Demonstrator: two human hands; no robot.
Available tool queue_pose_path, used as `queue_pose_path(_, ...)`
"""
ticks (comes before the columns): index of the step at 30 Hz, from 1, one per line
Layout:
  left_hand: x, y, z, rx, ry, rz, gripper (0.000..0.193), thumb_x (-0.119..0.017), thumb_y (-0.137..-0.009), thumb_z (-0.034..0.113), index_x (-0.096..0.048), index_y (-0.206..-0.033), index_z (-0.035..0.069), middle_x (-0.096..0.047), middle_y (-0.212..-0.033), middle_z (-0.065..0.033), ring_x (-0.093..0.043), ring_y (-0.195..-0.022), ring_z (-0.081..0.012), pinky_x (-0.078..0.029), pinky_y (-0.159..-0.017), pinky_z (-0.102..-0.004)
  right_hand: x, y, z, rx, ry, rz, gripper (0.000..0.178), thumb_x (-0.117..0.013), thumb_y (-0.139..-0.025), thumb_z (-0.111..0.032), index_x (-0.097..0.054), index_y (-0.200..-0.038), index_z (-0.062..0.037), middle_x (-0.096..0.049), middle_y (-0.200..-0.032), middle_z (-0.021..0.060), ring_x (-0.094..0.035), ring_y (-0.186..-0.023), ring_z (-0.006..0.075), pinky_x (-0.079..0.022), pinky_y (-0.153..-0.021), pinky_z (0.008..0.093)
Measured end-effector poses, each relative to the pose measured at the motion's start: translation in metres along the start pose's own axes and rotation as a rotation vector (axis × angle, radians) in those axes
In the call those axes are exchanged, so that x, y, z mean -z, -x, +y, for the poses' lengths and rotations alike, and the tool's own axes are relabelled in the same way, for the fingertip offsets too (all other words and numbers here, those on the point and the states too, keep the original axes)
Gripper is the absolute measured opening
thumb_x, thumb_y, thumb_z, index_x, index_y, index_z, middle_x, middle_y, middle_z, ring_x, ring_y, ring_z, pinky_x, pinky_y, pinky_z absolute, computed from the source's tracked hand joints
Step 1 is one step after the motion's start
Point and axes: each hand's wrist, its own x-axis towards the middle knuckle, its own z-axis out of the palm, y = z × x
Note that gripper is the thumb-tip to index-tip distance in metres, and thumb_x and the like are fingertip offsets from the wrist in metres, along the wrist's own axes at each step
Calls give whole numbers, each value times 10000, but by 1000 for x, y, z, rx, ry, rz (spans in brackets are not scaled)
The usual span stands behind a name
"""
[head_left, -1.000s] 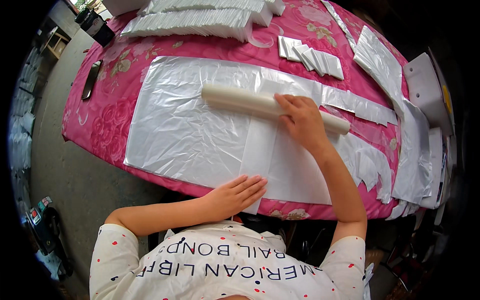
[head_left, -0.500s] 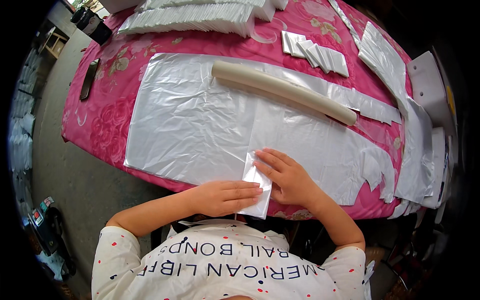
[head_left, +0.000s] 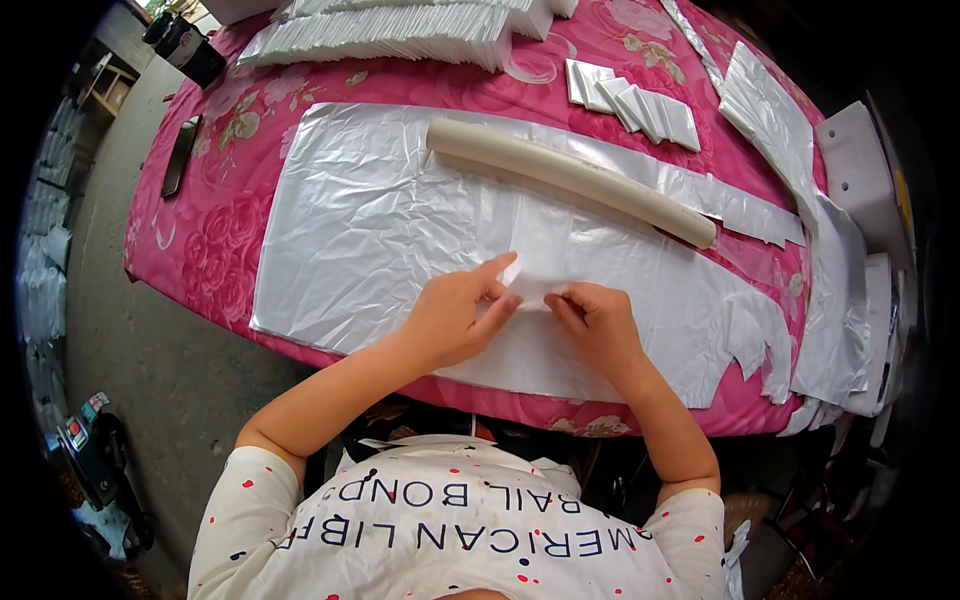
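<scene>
A thin folded piece of white plastic film (head_left: pixel 533 292) is stretched between my hands, blending into the pale sheets beneath. My left hand (head_left: pixel 455 312) holds its left side, with index finger and thumb spread along the edge. With thumb and fingertips pinched together, my right hand (head_left: pixel 602 322) grips the other side. Both hands are over the near half of a stack of large, wrinkled plastic sheets (head_left: pixel 345 220). Beyond them a long beige tube (head_left: pixel 570 182) lies slanting across the sheets.
Several small folded white packets (head_left: pixel 635 105) overlap on the pink flowered tablecloth (head_left: pixel 215 245). Piles of folded film (head_left: pixel 380 42) stand at the far edge. A phone (head_left: pixel 181 156) and a dark cup (head_left: pixel 186 50) are at the left. Film strips (head_left: pixel 835 290) drape by white boxes (head_left: pixel 860 165) at right.
Both hands have moved away from my body, up over the sheets. The folded film, pressed flat at the near edge before, is now lifted and held between my fingertips.
</scene>
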Motion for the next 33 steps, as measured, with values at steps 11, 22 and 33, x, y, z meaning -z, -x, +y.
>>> queue_pose_path(11, -37, 1, -14, -390, -761, 18, 782, -469, -843, 478, -240, -1373, -50, -202, -1456, -197, -154, -1371, -304, -106, -1108, -425, 3, -20, -7, -418, -151, -82, 185, -648, -767, -153, -620, -807, 25, -625, -644, 80, -607, -556, 156, -467, -531, 270)
queue_pose_path(22, -30, -8, -13, -429, -633, 138, 680, -633, -746, 292, -387, -1301, -15, -386, -1358, -164, -357, -1267, -280, -266, -1041, -413, 10, -16, 19, 517, 500, -44, 531, -688, -712, -174, -524, -1202, -51, -493, -1267, 124, -435, -1201, 264, -353, -1009, 370)
queue_pose_path(33, -21, -27, -21, -646, -756, 260, 421, -598, -715, 67, -547, -1128, -2, -564, -1171, -120, -545, -1064, -255, -433, -872, -372, 21, -41, 28, 520, 302, -123, 440, -558, -678, 3, -576, -1118, -10, -540, -1231, 108, -487, -1155, 269, -400, -965, 369)
